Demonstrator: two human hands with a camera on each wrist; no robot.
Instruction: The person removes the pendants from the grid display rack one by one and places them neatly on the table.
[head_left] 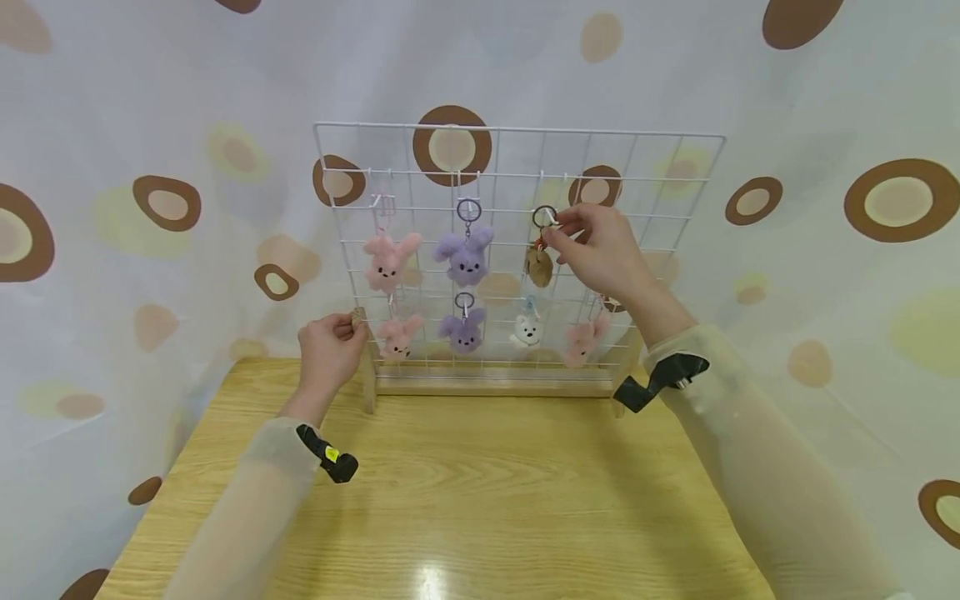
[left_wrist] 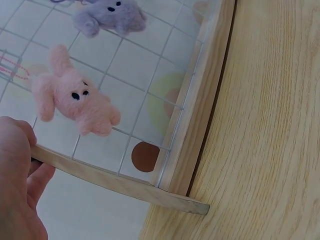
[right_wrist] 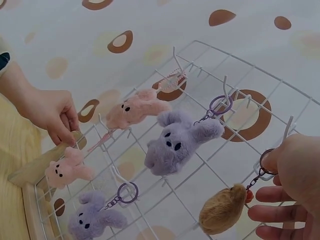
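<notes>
My right hand (head_left: pixel 603 250) pinches the dark metal ring of a brown plush keychain (head_left: pixel 538 267), close to the tip of a white hook on the wire grid rack (head_left: pixel 517 129). In the right wrist view, the keychain's furry brown body (right_wrist: pixel 222 209) dangles on a short chain, with a bit of red beside it. The thumb covers part of the ring there. My left hand (head_left: pixel 330 354) grips the upper end of the rack's left wooden foot piece (left_wrist: pixel 125 182). Nearest to that hand hangs a lower pink bunny keychain (left_wrist: pixel 75 97).
Other keychains hang on the rack: an upper pink bunny (head_left: pixel 392 262), two purple bunnies, the upper one (head_left: pixel 467 260) larger in view, a white bear (head_left: pixel 527 332) and a pink plush (head_left: pixel 587 342) at lower right. The rack stands at the back of a wooden table (head_left: pixel 480 492), before a patterned curtain (head_left: pixel 825 108).
</notes>
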